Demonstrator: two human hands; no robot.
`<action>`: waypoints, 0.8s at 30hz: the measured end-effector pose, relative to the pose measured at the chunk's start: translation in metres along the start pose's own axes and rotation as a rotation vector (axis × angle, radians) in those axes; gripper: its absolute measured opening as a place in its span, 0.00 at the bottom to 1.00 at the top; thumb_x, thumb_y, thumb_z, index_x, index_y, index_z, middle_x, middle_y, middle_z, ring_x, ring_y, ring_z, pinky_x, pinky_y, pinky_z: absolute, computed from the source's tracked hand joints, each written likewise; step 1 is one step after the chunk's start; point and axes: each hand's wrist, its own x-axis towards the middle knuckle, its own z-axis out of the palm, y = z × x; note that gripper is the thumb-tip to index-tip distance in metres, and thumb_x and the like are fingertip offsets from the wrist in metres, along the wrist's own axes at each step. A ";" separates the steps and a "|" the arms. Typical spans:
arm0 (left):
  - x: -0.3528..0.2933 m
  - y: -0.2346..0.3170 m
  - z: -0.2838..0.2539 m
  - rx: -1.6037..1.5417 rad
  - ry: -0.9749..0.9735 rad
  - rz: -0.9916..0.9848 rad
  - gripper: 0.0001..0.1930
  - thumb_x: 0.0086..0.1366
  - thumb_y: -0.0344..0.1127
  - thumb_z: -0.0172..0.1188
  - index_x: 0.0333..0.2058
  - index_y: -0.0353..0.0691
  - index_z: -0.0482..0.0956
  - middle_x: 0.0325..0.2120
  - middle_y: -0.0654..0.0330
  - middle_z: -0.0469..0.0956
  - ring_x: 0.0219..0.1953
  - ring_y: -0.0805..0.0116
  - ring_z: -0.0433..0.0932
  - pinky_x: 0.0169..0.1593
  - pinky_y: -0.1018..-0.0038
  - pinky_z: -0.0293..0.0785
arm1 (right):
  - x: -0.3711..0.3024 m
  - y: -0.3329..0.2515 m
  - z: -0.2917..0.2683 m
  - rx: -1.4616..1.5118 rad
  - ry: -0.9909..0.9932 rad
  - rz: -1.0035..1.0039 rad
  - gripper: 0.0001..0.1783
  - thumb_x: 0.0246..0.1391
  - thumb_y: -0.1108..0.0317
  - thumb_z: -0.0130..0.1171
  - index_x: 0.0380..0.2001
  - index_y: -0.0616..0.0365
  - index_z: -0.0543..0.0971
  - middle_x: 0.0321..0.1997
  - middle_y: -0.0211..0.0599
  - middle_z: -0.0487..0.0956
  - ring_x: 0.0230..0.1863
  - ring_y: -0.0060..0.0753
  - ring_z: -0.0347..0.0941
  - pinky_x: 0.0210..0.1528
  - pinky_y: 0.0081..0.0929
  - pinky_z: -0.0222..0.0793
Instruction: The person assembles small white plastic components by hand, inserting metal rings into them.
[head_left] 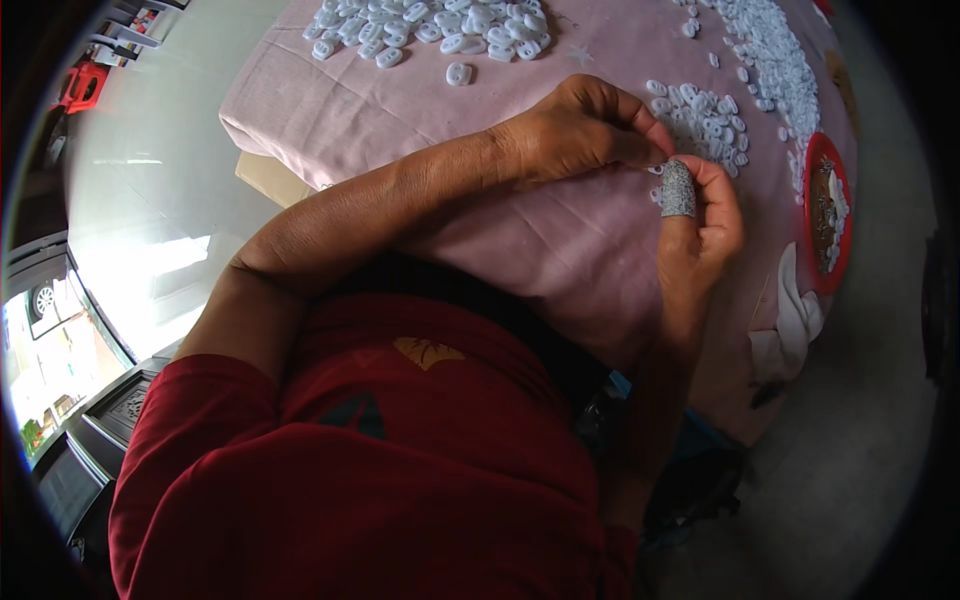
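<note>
My left hand (590, 130) reaches across from the left, thumb and fingers pinched together. My right hand (708, 220) meets it, also closed in a pinch, with a grey speckled finger cover (678, 190) on its thumb. The fingertips of both hands nearly touch, and what they hold between them is too small and hidden to make out. Small white plastic pieces (656, 170) show right beside the fingertips. Just beyond the hands lies a loose pile of small white oval pieces with holes (705, 125).
A bigger pile of white pieces (430, 25) sits at the far left of the pink cloth-covered table (480, 240); another heap (765, 50) spreads at the far right. A red-rimmed tray (812, 225) with small metal and white parts stands at the right edge, near a white cloth (790, 320).
</note>
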 end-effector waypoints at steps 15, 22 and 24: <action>0.002 0.007 0.002 -0.009 0.023 -0.039 0.07 0.62 0.32 0.61 0.39 0.39 0.80 0.28 0.70 0.78 0.29 0.85 0.72 0.33 0.86 0.67 | -0.002 -0.004 -0.006 0.079 -0.021 0.054 0.07 0.53 0.77 0.54 0.35 0.68 0.76 0.33 0.28 0.75 0.36 0.16 0.67 0.41 0.14 0.64; 0.002 0.002 -0.003 0.106 0.010 -0.010 0.08 0.63 0.34 0.61 0.37 0.37 0.80 0.28 0.68 0.78 0.30 0.83 0.73 0.35 0.85 0.69 | 0.001 0.001 -0.008 -0.038 -0.026 0.008 0.08 0.52 0.78 0.53 0.36 0.69 0.77 0.35 0.31 0.76 0.36 0.19 0.70 0.40 0.16 0.67; 0.002 0.004 -0.003 0.137 -0.025 0.001 0.08 0.63 0.34 0.60 0.37 0.37 0.80 0.27 0.68 0.78 0.29 0.83 0.72 0.34 0.85 0.69 | 0.004 -0.002 -0.008 -0.077 0.026 -0.101 0.10 0.52 0.80 0.53 0.38 0.68 0.77 0.36 0.32 0.76 0.37 0.20 0.71 0.38 0.16 0.68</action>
